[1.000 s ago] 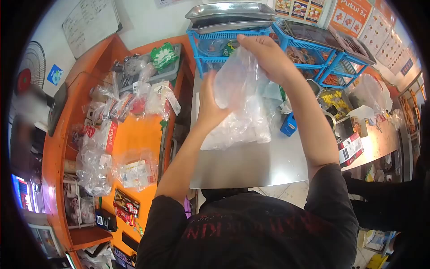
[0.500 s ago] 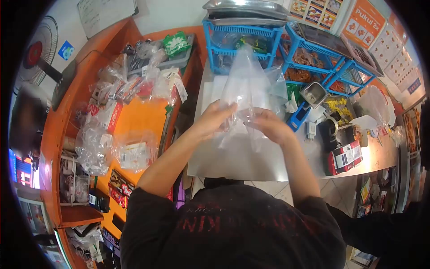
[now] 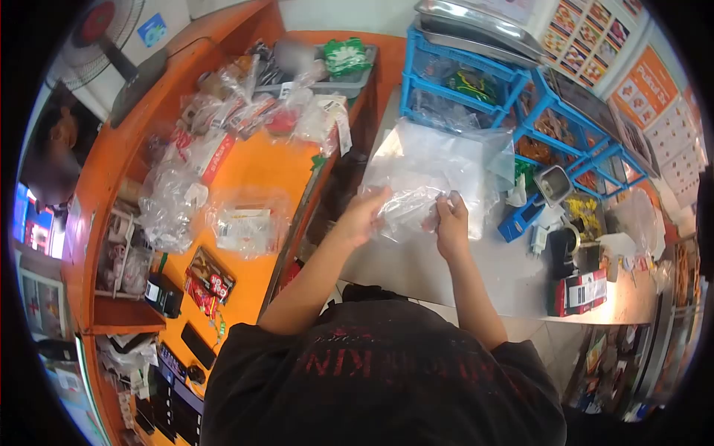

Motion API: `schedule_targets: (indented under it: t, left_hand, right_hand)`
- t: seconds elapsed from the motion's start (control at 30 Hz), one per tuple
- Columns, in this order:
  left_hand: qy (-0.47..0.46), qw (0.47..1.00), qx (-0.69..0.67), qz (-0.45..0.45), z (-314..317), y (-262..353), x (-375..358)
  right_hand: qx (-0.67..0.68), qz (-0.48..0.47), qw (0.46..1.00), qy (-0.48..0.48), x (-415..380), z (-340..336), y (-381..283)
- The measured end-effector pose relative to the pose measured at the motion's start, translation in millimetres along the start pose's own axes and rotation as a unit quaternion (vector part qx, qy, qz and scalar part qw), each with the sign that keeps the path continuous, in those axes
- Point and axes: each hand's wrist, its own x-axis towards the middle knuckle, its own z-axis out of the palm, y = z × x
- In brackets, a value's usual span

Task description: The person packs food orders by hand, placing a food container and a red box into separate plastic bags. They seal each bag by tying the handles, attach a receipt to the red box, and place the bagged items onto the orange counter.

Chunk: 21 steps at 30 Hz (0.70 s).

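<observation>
A clear plastic bag is stretched between my two hands above the metal table. My left hand grips its left side, fingers closed on the film. On the opposite side my right hand pinches the bag between thumb and fingers. The bag looks crumpled between the hands, and I cannot make out anything inside it. Beneath and beyond it lie flat, whitish translucent sheets, perhaps more bags.
Blue plastic racks stand at the back of the metal table. A blue device and a red-black box are on the right. Packets and a plastic-wrapped parcel lie on the orange counter at left.
The bag was held upright in a tall cone; now it lies lower and bunched between my hands. My view has turned left, and both hands still hold the bag.
</observation>
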Motion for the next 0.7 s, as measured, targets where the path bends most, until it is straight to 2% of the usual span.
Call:
schedule_targets:
  t: [0.03,0.07,0.1,0.13,0.17,0.2,0.23,0.27,0.3,0.37,0.4,0.43,0.47,0.5,0.57,0.6,0.63,0.67,0.7]
  left_hand:
    - [0.069,0.989,0.133,-0.009,3.2,-1.9,-5.5]
    - [0.087,0.981,0.172,-0.038,13.2,6.5,-18.6]
    - [0.098,0.976,0.173,-0.082,6.4,-7.8,-17.2]
    - [0.114,0.971,0.174,-0.116,0.1,-20.5,-16.1]
    - [-0.019,0.969,0.239,0.059,11.0,-27.4,-36.2]
    - [0.121,0.967,0.169,0.149,33.0,-65.1,-30.8]
    - [0.135,0.967,0.212,0.036,37.1,-59.8,-30.6]
    - [0.134,0.986,0.099,-0.021,44.5,-44.0,-35.9]
    - [0.092,0.979,0.182,-0.008,31.3,-37.4,-34.3]
    - [0.101,0.995,-0.002,-0.025,13.8,-32.0,-24.1]
    - [0.115,0.993,-0.006,-0.005,17.1,-35.4,-28.4]
    - [0.123,0.992,0.01,0.031,26.8,-37.5,-31.8]
    - [0.129,0.99,0.023,0.059,32.7,-40.3,-34.4]
    - [0.135,0.989,0.012,0.06,26.0,-42.7,-33.8]
    - [0.099,0.978,0.17,0.072,0.4,-41.1,-29.2]
    - [-0.026,0.919,0.086,0.384,9.6,-44.0,-42.4]
    - [-0.026,0.92,0.088,0.381,11.3,-39.8,-46.8]
    - [-0.004,0.986,0.051,0.16,12.7,-32.3,-45.9]
    - [0.019,0.997,0.008,-0.072,15.1,-31.0,-44.9]
  right_hand:
    - [-0.003,0.002,1.0,-0.01,-4.8,5.5,5.0]
    - [-0.17,-0.146,0.974,0.015,-16.2,19.1,5.0]
    - [-0.323,-0.294,0.899,0.035,-25.5,28.5,6.4]
    - [-0.377,-0.342,0.86,-0.025,-34.6,31.7,10.9]
    - [-0.42,-0.398,0.811,-0.086,-41.4,36.3,16.3]
    - [-0.334,-0.517,0.788,0.004,-27.2,42.8,36.0]
    - [-0.358,-0.204,0.911,-0.024,-24.1,29.2,38.6]
    - [-0.372,-0.417,0.819,0.13,-12.0,34.2,69.1]
    - [-0.362,-0.205,0.909,-0.021,-50.3,60.6,20.8]
    - [-0.361,-0.44,0.805,-0.17,-37.7,45.1,69.3]
    - [-0.351,-0.449,0.799,-0.19,-34.4,52.6,57.5]
    - [-0.353,-0.266,0.884,-0.151,-31.0,56.1,34.9]
    - [-0.351,-0.065,0.929,-0.099,-30.4,56.1,23.0]
    - [-0.36,-0.063,0.925,-0.106,-34.1,50.7,31.2]
    - [-0.442,-0.292,0.834,-0.155,-40.1,45.3,63.3]
    - [-0.413,-0.426,0.775,-0.215,-42.2,51.4,74.2]
    - [-0.412,-0.424,0.778,-0.214,-25.5,46.3,84.9]
    - [-0.465,-0.369,0.797,-0.111,8.4,32.3,90.5]
    - [-0.514,-0.306,0.802,-0.007,33.8,17.3,87.9]
